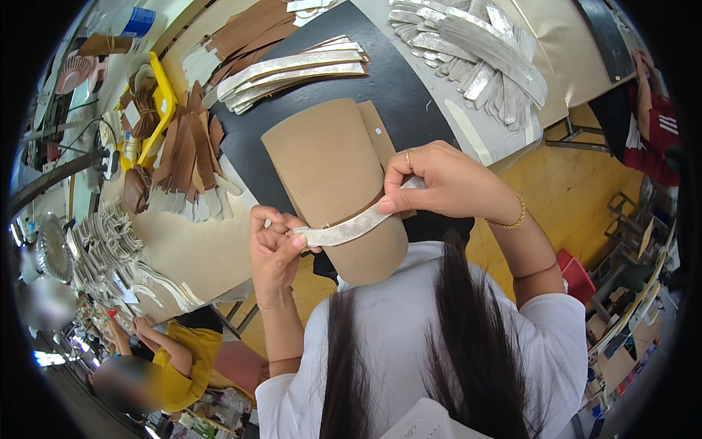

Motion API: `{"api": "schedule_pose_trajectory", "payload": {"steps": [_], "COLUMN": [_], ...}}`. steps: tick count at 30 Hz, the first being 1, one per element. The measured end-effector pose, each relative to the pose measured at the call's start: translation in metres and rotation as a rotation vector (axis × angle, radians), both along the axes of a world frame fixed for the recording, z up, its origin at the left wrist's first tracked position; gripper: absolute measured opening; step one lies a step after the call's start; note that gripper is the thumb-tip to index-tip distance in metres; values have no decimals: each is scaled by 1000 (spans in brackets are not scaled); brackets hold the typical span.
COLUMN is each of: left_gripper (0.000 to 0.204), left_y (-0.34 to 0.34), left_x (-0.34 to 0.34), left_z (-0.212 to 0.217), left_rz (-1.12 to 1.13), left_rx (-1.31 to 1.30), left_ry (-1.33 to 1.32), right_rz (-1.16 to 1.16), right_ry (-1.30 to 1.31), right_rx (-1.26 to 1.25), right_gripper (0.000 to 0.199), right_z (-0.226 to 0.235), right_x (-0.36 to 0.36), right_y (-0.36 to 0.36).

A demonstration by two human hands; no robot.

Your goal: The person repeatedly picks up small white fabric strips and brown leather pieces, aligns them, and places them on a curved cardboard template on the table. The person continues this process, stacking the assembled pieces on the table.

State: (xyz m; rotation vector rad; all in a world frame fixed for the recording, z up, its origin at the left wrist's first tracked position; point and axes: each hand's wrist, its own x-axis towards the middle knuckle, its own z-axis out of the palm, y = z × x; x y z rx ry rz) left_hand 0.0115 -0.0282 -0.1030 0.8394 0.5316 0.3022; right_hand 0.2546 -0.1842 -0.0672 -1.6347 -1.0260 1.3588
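A curved strip [345, 231], pale grey-white on its face with a brown leather edge showing behind, is stretched between my two hands. My left hand [273, 249] pinches its left end between thumb and fingers. At the other end, my right hand [441, 178] grips the strip with thumb and bent forefinger. Beneath it lies a curved tan board [322, 157], its near end reaching toward my body. The strip crosses this board near its lower part. Another flat tan piece [375, 132] with a small white label pokes out from under the board's right side.
On the black mat [245, 150] beyond the board lies a stack of similar strips [296, 72]. Silvery strips [486, 55] pile up at far right. Brown leather strips [194, 150], a yellow tray [167, 91] and many pale strips [102, 245] fill the left. Co-workers [191, 358] sit nearby.
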Motion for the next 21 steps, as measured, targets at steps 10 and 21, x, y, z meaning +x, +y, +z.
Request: {"api": "schedule_pose_trajectory", "payload": {"steps": [10,21], "left_gripper": [39,41], "left_y": [-5,-6], "left_x": [3,1], "left_z": [3,-4], "left_rz": [49,64], "left_rx": [-12,-24], "left_ry": [29,-15], "right_rz": [-99,-327], "right_ry": [-25,730], "right_rx": [-117,-52], "right_gripper": [40,26], "right_z": [-29,-70], "right_x": [-2,-8], "right_y": [-6,-15]}}
